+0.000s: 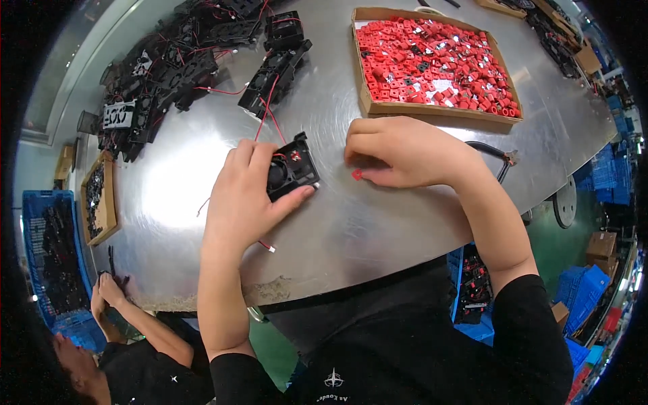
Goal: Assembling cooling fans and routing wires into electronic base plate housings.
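My left hand grips a black plastic housing with a small round fan in it, its thumb along the near edge. Red wires run from the housing, and a white connector on a red lead pokes out below my wrist. To the right, my right hand is curled low over the metal table, with a small red plastic part at its thumb tip. The other fingertips are partly hidden. Beyond that hand lies a shallow cardboard tray full of similar red parts.
Black housings with red wires are heaped at the far left; another assembly lies nearer. Black-handled pliers rest beside my right forearm. A small cardboard box sits at the left edge. A co-worker's hands are at lower left.
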The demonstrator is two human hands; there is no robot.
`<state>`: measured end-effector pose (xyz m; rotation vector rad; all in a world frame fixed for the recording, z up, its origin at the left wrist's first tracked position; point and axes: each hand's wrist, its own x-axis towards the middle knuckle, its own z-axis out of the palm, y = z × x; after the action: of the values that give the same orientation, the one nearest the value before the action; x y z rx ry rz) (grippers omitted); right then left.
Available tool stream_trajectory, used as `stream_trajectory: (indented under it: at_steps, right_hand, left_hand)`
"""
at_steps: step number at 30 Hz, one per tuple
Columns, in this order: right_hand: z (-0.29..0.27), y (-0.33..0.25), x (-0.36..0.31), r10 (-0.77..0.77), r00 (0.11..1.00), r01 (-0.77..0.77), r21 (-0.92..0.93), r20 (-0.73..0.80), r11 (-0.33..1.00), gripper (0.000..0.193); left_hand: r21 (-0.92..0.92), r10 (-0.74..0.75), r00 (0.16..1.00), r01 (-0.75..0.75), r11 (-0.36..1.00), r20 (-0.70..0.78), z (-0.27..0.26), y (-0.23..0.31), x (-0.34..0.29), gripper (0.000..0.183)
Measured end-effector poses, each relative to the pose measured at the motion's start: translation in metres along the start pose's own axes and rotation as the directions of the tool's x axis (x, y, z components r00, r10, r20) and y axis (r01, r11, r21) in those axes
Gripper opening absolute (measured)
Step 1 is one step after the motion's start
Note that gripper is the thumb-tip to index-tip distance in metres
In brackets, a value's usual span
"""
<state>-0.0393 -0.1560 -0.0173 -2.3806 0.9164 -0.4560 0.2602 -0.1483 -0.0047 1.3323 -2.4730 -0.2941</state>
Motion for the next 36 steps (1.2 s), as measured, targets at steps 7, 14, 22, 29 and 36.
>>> stream_trajectory:
  at_steps: [7,14,22,29,36]
  right_hand:
    - [0.013,-0.004,0.004,-0.091,0.996,0.088,-0.127,-0.019,0.988,0.016]
    - [0.038,-0.024,0.010,-0.286,0.956,0.286,0.000,0.071,0.958,0.020]
    - [0.026,-0.022,0.008,-0.128,0.982,0.136,-0.051,0.137,0.989,0.023]
    - [0.002,-0.005,0.001,0.070,0.997,-0.073,-0.096,-0.041,0.993,0.021]
    - [0.000,-0.002,-0.005,0.160,0.984,-0.172,-0.172,-0.084,0.970,0.015]
  left_hand:
    - [-0.003,-0.047,0.999,0.047,0.999,-0.006,-0.002,-0.008,0.001,0.066]
    - [0.012,-0.067,0.998,0.067,0.998,0.011,-0.002,-0.010,0.001,0.063]
    - [-0.006,-0.071,0.997,0.071,0.997,0.031,-0.006,-0.012,0.001,0.060]
    - [-0.004,-0.059,0.998,0.059,0.998,0.017,-0.005,-0.012,0.001,0.062]
    - [-0.095,0.135,0.981,-0.123,0.988,0.140,-0.001,0.028,-0.008,0.067]
